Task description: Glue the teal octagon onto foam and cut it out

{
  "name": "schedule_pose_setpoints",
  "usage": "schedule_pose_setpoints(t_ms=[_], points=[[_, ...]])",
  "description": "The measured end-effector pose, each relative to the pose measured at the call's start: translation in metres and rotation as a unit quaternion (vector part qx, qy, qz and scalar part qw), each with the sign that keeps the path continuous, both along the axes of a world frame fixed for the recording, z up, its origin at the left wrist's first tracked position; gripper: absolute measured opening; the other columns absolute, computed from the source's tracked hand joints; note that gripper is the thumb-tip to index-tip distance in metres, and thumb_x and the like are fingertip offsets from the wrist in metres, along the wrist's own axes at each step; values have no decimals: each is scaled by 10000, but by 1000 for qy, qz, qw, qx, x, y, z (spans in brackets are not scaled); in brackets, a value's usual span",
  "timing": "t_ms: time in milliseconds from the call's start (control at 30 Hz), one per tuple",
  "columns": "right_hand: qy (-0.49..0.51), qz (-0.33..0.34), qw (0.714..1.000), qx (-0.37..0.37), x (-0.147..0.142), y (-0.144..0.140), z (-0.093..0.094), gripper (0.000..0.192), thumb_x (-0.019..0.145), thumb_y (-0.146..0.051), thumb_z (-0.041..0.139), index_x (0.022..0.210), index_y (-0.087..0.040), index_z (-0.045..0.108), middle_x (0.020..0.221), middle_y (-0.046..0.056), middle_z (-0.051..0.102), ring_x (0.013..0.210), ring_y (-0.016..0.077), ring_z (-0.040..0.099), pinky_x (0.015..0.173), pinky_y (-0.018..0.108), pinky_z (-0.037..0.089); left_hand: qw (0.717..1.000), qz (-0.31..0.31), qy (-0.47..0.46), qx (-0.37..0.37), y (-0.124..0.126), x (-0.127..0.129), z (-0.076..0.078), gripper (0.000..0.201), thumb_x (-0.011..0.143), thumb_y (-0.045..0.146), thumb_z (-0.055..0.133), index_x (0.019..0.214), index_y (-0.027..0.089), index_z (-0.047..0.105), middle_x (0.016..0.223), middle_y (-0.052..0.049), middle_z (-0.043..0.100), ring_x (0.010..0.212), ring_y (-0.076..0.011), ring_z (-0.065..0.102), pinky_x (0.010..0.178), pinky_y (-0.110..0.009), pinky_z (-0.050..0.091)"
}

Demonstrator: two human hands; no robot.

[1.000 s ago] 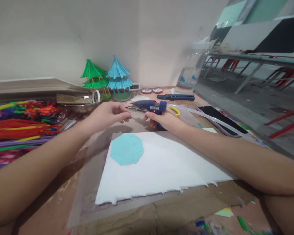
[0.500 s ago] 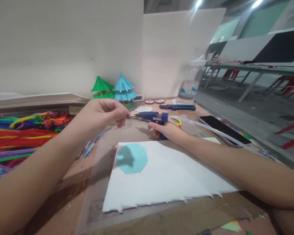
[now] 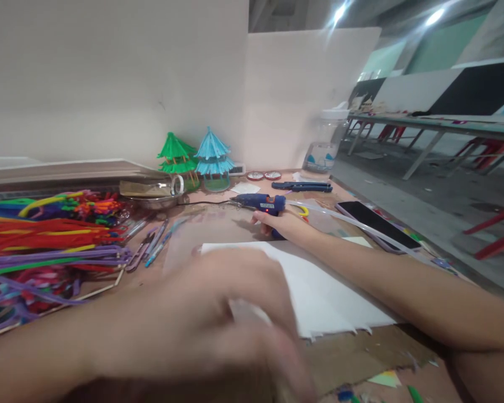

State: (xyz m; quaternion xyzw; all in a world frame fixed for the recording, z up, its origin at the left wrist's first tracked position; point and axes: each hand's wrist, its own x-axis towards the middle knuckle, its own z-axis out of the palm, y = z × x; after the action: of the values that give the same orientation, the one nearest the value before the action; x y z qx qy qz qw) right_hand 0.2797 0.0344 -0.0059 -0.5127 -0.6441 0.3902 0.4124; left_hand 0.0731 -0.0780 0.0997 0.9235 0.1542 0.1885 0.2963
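Note:
My right hand (image 3: 283, 222) grips a dark blue hot glue gun (image 3: 252, 200) by its handle, with its nozzle to the left and a small red light lit. A long clear glue stick (image 3: 353, 219) runs out of its back to the right. My left hand (image 3: 227, 313), smeared by motion, is close to the camera over the left part of a white foam sheet (image 3: 331, 302). Its fingers point down and right, and I cannot make out anything in them. The left hand hides the turquoise octagon on the sheet.
Coloured pipe cleaners (image 3: 46, 240) fill the left side, near several pens (image 3: 162, 246) and a metal bowl (image 3: 151, 198). Behind stand a green pavilion model (image 3: 176, 154) and a blue one (image 3: 213, 159). Pliers (image 3: 302, 186), a phone (image 3: 376, 224) and a bottle (image 3: 321, 148) lie or stand right.
My left hand has moved from the glue gun's nozzle down and toward the camera, now covering the turquoise octagon. My right hand and the glue gun have stayed in place.

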Motion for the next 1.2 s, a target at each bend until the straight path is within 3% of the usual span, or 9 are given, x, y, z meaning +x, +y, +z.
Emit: schedule_pose_setpoints(t_ms=[33,100,167,233,333,433,700,1000,1200], points=[[1,0,1000,0,0,0,0,249,870,-389,657,766,-170,713,514,-24,587,497,125,567,520,244,471,995,-72,55,50,-7,2,0,109,886,301,702,959,353,766,906,7,766,859,-166,704,749,-251,557],[1,-1,1000,3,0,0,0,259,876,-396,652,767,-169,712,517,-23,588,494,123,565,522,243,475,982,-113,108,108,-8,3,-1,297,900,361,674,1196,380,697,1099,-14,756,1037,-201,689,844,-291,561],[-1,-3,1000,4,1,-1,1,261,869,-408,665,767,-173,717,521,-21,596,505,124,575,533,243,482,986,-39,116,116,10,-1,-3,365,930,376,632,1293,337,641,1252,-47,709,1148,-211,652,931,-313,539],[-6,-6,1000,2,1,-3,3,257,852,-416,689,765,-177,723,520,-21,602,515,128,584,535,240,482,986,51,106,121,40,-9,-12,272,973,396,561,1178,282,698,1209,-60,722,1111,-213,662,939,-324,523],[-9,-11,1000,3,2,-5,9,238,851,-396,687,758,-181,728,529,-23,606,518,120,577,528,227,463,966,112,154,175,83,-23,-39,353,935,446,613,1208,236,687,1286,-103,664,1166,-263,622,978,-389,490],[3,-6,1000,13,7,-9,20,244,873,-387,652,769,-180,731,558,-17,617,526,109,564,522,217,442,955,104,193,198,100,-34,-70,574,868,520,679,1328,183,613,1296,-160,623,1191,-321,582,1004,-461,469],[-22,46,998,30,11,-18,45,314,795,-491,733,770,-178,727,587,11,642,532,131,585,471,232,427,965,96,167,181,93,-38,-97,486,968,468,522,1310,132,603,1254,-172,617,1184,-312,571,1038,-477,447],[-66,68,995,-5,24,-5,23,378,743,-591,738,755,-213,749,607,13,651,554,144,607,544,269,513,965,98,77,230,88,-42,-105,242,969,359,545,1080,180,665,1128,-105,697,1091,-257,635,1010,-411,478],[-77,51,996,-4,36,-9,14,557,692,-766,698,851,-238,778,757,55,728,669,188,656,618,309,557,951,110,122,263,82,-37,-105,393,968,281,484,1322,157,599,1193,-146,676,1154,-304,600,1001,-457,495]])
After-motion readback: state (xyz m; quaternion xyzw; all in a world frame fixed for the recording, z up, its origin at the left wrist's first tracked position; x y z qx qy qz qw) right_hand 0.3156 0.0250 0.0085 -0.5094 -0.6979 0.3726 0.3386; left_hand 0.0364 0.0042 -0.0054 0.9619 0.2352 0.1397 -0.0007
